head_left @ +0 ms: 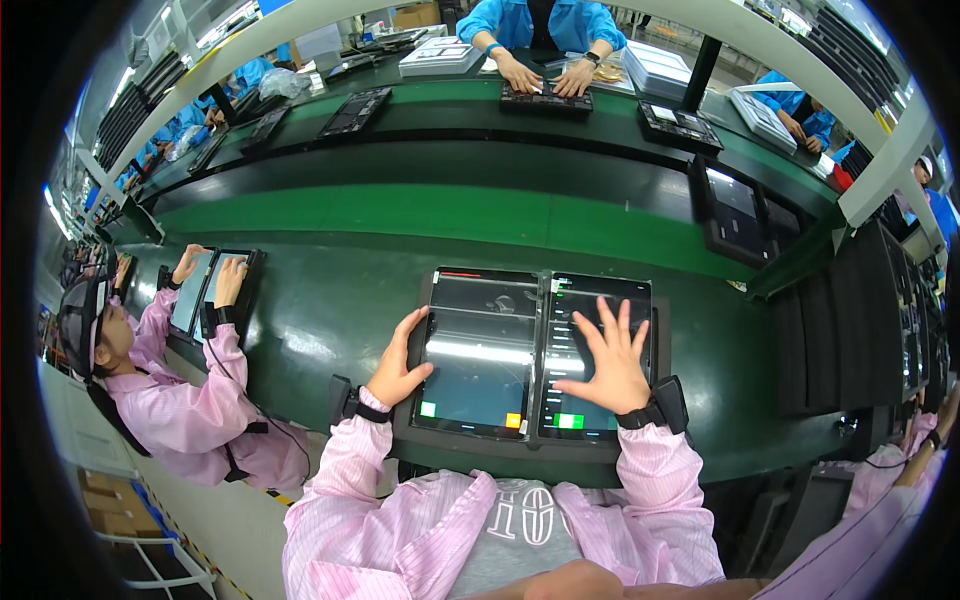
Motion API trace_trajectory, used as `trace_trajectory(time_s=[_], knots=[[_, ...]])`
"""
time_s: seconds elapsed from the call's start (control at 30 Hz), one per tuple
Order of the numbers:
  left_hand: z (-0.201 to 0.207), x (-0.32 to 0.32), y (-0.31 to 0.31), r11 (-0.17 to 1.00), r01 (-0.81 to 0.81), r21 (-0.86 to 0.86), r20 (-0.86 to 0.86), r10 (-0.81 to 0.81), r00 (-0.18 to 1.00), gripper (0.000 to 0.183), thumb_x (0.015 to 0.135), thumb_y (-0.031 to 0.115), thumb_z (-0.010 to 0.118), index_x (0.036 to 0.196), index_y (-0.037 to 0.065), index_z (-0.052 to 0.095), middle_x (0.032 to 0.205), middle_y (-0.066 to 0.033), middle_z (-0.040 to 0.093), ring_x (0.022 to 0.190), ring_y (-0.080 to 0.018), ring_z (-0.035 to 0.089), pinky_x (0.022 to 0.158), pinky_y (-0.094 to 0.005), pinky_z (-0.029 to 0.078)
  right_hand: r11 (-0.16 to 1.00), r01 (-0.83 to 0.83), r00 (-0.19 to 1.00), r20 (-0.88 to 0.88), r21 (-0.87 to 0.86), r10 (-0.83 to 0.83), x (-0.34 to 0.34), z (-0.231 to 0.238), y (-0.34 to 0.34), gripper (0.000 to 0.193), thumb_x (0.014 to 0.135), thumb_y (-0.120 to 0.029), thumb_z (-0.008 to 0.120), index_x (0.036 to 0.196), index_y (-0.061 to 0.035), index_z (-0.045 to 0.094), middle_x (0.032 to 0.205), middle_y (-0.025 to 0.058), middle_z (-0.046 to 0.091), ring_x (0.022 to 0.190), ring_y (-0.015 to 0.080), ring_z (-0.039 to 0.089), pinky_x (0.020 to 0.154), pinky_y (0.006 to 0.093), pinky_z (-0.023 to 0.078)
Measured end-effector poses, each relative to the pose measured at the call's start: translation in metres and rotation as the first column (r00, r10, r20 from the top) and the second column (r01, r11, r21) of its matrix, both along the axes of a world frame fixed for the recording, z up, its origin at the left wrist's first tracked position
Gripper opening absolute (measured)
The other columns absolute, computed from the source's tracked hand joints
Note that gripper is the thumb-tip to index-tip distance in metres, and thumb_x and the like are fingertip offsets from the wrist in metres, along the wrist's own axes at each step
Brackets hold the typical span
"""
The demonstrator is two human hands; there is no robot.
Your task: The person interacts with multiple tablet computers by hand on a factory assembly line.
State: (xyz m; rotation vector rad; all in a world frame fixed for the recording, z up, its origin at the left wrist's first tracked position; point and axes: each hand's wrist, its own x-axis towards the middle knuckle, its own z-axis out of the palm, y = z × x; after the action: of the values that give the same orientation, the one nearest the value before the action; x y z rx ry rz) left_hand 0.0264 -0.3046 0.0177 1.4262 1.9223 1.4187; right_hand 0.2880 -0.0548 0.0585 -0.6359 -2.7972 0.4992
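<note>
Two tablets lie side by side in a dark tray (662, 370) on the green bench in front of me. The left tablet (480, 370) has a mostly dark, glossy screen with a green and an orange square near its lower edge. On the right tablet (570, 405), small marks run down the lit screen above a green block. My left hand (397, 362) rests at the left tablet's left edge, thumb apart from the fingers. Over the right tablet's screen my right hand (612, 358) is spread flat; whether its fingertips touch the glass I cannot tell. Neither hand holds anything.
At left, a co-worker in pink handles another tablet (192, 290). Across the green belt, a person in blue works on an opened device (546, 98). Black trays (840, 330) are stacked at right. A dark tray (735, 205) holding a device lies beside a frame post.
</note>
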Motion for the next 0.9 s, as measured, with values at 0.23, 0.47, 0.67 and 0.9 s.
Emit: trace_trajectory(time_s=[0.23, 0.47, 0.67, 0.9], knots=[[0.006, 0.011, -0.033, 0.979, 0.105, -0.175, -0.219, -0.143, 0.965, 0.097, 0.065, 0.015, 0.070, 0.147, 0.003, 0.019, 0.151, -0.0214, 0.024, 0.141, -0.0378, 0.024, 0.115, -0.0433, 0.021, 0.967, -0.233, 0.962, 0.121, -0.100, 0.244, -0.004, 0.005, -0.013, 0.117, 0.048, -0.054, 0.086, 0.146, -0.0171, 0.034, 0.156, 0.0206, 0.011, 0.143, 0.0490, -0.003, 0.105, 0.0713, -0.006], [0.003, -0.003, -0.011, 0.996, 0.057, -0.072, -0.033, -0.059, 0.998, 0.089, 0.067, 0.008, 0.067, 0.145, 0.002, 0.025, 0.149, -0.0203, 0.029, 0.138, -0.0347, 0.031, 0.114, -0.0412, 0.023, 0.988, -0.142, 0.990, -0.004, -0.056, 0.142, -0.005, -0.003, -0.004, 0.103, 0.058, -0.058, 0.079, 0.144, -0.0165, 0.038, 0.155, 0.0197, 0.016, 0.144, 0.0459, 0.001, 0.104, 0.0726, -0.004], [-0.002, -0.026, 0.031, 0.999, -0.050, 0.017, -0.151, 0.052, 0.987, 0.081, 0.071, 0.002, 0.062, 0.144, 0.002, 0.028, 0.144, -0.0161, 0.041, 0.135, -0.0303, 0.038, 0.113, -0.0380, 0.026, 0.983, 0.167, 0.984, -0.071, 0.077, -0.161, -0.008, -0.008, 0.011, 0.082, 0.067, -0.055, 0.074, 0.134, -0.0156, 0.049, 0.154, 0.0163, 0.023, 0.144, 0.0446, 0.005, 0.104, 0.0735, 0.000], [-0.001, -0.028, 0.032, 0.998, -0.046, 0.031, -0.172, 0.050, 0.984, 0.079, 0.071, 0.004, 0.062, 0.143, 0.004, 0.030, 0.139, -0.0145, 0.047, 0.132, -0.0314, 0.041, 0.112, -0.0388, 0.027, 0.984, 0.172, 0.984, -0.066, 0.053, -0.168, -0.008, -0.002, 0.006, 0.080, 0.068, -0.051, 0.075, 0.135, -0.0156, 0.049, 0.154, 0.0162, 0.024, 0.144, 0.0443, 0.006, 0.105, 0.0721, -0.001]])
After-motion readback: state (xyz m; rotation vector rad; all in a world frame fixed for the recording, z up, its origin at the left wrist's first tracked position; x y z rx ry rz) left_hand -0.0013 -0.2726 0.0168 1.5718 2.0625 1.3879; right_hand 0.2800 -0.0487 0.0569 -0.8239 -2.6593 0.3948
